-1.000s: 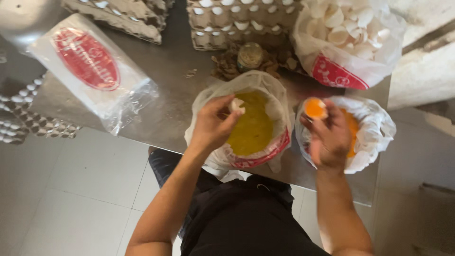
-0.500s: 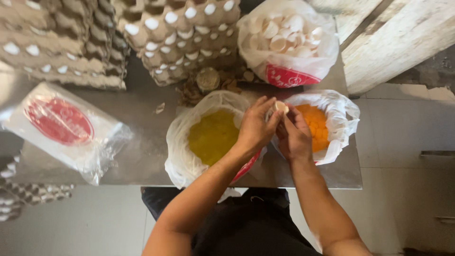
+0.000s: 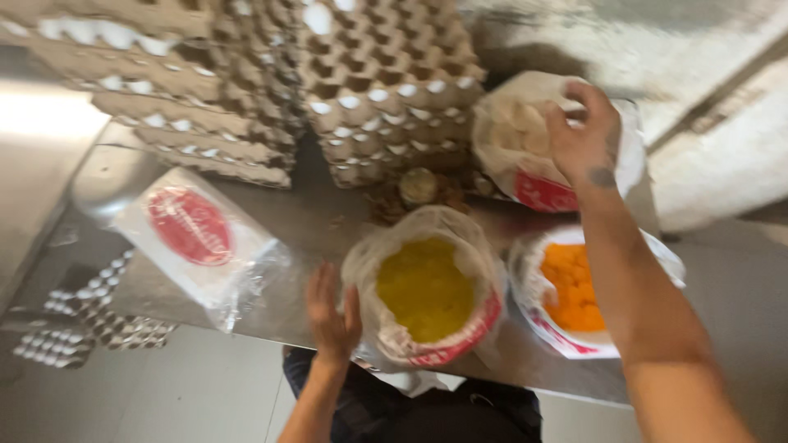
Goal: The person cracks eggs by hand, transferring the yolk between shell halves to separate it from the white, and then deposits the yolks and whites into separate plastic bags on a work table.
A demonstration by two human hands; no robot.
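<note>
Steel bench (image 3: 328, 221) stacked with egg trays (image 3: 386, 90) at 12 o'clock. Shell bag (image 3: 525, 135) at 1 o'clock, under right hand (image 3: 584, 135), grip spread apart, empty. Best dropped well inside. Left hand (image 3: 331, 316) open, steadying yellow-filled bag (image 3: 427, 291) at 6 o'clock.

Dim indoor light, heavy motion blur, glare upper left

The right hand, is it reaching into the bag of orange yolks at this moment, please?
No, the right hand is stretched over the bag of eggshells at the back, beyond the bag of orange yolks.
</note>
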